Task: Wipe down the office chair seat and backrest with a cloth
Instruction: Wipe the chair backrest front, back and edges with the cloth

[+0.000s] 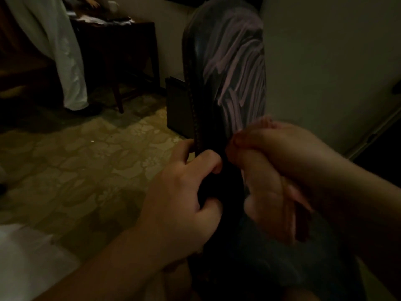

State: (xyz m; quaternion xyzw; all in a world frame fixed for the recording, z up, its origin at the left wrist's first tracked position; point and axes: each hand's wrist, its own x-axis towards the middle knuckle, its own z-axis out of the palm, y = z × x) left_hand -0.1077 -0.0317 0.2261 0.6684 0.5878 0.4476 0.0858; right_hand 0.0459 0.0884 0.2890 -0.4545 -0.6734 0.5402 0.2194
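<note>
Head view. Backrest [225,68]: dark, glossy, seen edge-on, rising upright from between your hands to the top of the picture, with pale pinkish streaks across its right face and a stitched seam down its left edge.

Left hand [184,192]: your fingers [208,159] are curled round the backrest's left edge low down, thumb on the near side, gripping it.

Right hand [271,161]: just right of the backrest, close beside your left hand. Your fingers are bunched together round a pinkish cloth [290,213], which shows as folds under the palm and trails down toward your wrist. The fingertips lie against the backrest's right face, below the streaks; whether cloth sits between them and the surface you cannot tell, the picture being dim and blurred there.

Seat: hidden below your hands.

Floor [86,170]: patterned yellowish covering, left of the chair.

Bench [117,40]: dark wood, upper left, well apart, carrying papers.

Wall [325,61]: pale, right of the backrest.
</note>
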